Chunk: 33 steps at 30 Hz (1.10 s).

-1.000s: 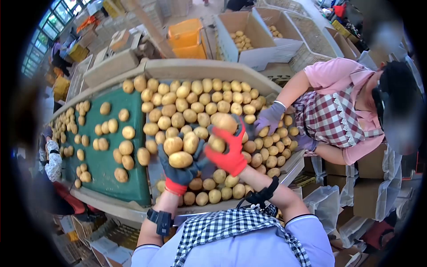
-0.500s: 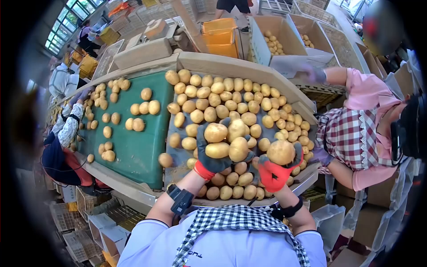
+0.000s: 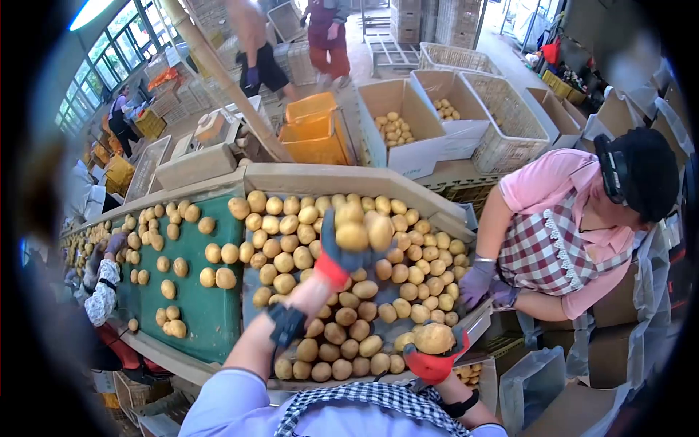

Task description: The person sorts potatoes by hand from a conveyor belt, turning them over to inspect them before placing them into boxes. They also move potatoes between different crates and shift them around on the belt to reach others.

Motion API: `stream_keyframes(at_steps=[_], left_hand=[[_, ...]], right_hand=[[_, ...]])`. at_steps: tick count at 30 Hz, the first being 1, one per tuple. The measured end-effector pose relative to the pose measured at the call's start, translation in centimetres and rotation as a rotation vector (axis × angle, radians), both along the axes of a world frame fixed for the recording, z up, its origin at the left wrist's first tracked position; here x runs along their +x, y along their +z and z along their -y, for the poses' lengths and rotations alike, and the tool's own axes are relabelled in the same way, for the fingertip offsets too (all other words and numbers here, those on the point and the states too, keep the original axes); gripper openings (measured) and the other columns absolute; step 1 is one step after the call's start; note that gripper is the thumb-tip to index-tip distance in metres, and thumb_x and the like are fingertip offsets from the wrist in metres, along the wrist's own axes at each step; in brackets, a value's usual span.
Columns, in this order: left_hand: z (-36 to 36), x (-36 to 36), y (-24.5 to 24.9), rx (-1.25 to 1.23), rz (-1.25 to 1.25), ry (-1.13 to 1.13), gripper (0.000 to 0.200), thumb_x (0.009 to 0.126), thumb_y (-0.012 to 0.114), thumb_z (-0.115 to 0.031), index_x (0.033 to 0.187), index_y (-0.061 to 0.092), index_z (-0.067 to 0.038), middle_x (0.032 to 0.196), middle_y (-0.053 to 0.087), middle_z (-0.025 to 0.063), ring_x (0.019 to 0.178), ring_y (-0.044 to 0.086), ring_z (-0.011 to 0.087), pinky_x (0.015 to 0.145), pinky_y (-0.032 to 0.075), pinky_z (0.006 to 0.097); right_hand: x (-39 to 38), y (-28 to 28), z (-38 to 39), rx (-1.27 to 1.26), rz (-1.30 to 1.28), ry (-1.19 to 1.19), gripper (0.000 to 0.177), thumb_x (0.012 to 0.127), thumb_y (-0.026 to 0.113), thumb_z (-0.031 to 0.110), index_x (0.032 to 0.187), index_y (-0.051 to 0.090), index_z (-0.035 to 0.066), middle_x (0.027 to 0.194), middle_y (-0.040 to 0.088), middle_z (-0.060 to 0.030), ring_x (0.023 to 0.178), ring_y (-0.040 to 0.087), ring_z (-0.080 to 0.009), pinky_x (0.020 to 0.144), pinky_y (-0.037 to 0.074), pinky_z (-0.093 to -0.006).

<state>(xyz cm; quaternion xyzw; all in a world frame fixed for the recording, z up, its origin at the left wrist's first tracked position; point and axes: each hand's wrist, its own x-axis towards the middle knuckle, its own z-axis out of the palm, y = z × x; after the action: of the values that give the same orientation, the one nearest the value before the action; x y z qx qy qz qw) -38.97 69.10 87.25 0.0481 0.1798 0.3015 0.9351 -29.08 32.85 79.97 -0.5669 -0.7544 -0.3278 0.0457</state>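
My left hand [image 3: 344,256], in a dark glove with a red cuff, is held out over the sorting table, its fingers curled round several potatoes [image 3: 352,237] in a cluster. Motion blurs these a little. Lower right, by the table's near edge, my right hand [image 3: 435,364] in a red and dark glove grips one large potato [image 3: 435,339]. Many loose potatoes [image 3: 335,333] cover the grey part of the table beneath and around both hands.
A green conveyor belt [image 3: 196,313] with scattered potatoes lies to the left. At the right end, a co-worker's gloved hands [image 3: 478,284] are close together. Cardboard boxes [image 3: 429,149], a wicker-like crate [image 3: 510,149] and orange bins [image 3: 313,138] stand beyond the wooden rim [image 3: 328,177].
The view has tilted up. My left hand has reached farther out with its potatoes; my right hand has drawn back to the near edge with its potato. The co-worker's raised hand has come down.
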Motion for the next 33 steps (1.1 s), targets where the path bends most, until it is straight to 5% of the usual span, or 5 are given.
stream_keyframes(at_steps=[6,16,18,27,33], left_hand=[[-9.8,13.9,6.1,-0.018,-0.06,0.205,0.098,0.084,0.069,-0.071,0.156,0.035,-0.015,0.164,0.026,0.0193,0.149,0.031,0.0454,0.112,0.041,0.0665],[11.8,-2.1,3.6,0.697,-0.295,-0.588,0.054,0.108,0.047,-0.032,0.154,0.041,-0.005,0.155,0.048,0.0131,0.141,0.049,0.0286,0.119,0.038,0.0444],[12.6,-5.9,3.5,2.112,-0.488,-0.334,0.056,0.109,0.043,-0.035,0.154,0.04,-0.002,0.153,0.05,0.0142,0.141,0.049,0.0282,0.119,0.039,0.0444],[12.9,-18.7,1.8,0.808,-0.684,-0.135,0.053,0.111,0.05,-0.03,0.151,0.044,0.004,0.146,0.056,0.0151,0.131,0.058,0.0276,0.11,0.048,0.0406],[9.7,-23.3,-4.1,0.859,-1.043,0.072,0.041,0.104,0.062,-0.024,0.136,0.061,0.0,0.128,0.068,0.0125,0.11,0.068,0.0246,0.094,0.055,0.0354]], right_hand=[[-2.4,5.4,-1.7,0.18,-0.849,-0.082,0.019,0.072,0.086,0.024,0.09,0.083,0.029,0.102,0.071,-0.0058,0.107,0.064,-0.0312,0.1,0.046,-0.0495],[-2.5,1.6,-5.8,0.202,-1.403,0.081,0.047,0.074,0.087,0.008,0.118,0.073,0.016,0.145,0.042,-0.0223,0.13,0.05,-0.0432,0.107,0.047,-0.0491],[-5.8,5.2,-9.1,0.191,-1.418,0.171,0.045,0.08,0.087,0.013,0.122,0.072,0.022,0.146,0.044,-0.0249,0.138,0.043,-0.0447,0.107,0.047,-0.0498],[-3.6,8.8,-13.9,-0.569,-1.282,0.62,0.049,0.085,0.084,0.024,0.125,0.066,0.002,0.126,0.065,-0.0211,0.096,0.071,-0.0328,0.076,0.06,-0.0365],[14.5,24.3,-31.9,0.593,-1.0,0.075,0.041,0.093,0.068,0.024,0.129,0.064,0.005,0.133,0.061,-0.0211,0.123,0.057,-0.0365,0.104,0.044,-0.0528]])
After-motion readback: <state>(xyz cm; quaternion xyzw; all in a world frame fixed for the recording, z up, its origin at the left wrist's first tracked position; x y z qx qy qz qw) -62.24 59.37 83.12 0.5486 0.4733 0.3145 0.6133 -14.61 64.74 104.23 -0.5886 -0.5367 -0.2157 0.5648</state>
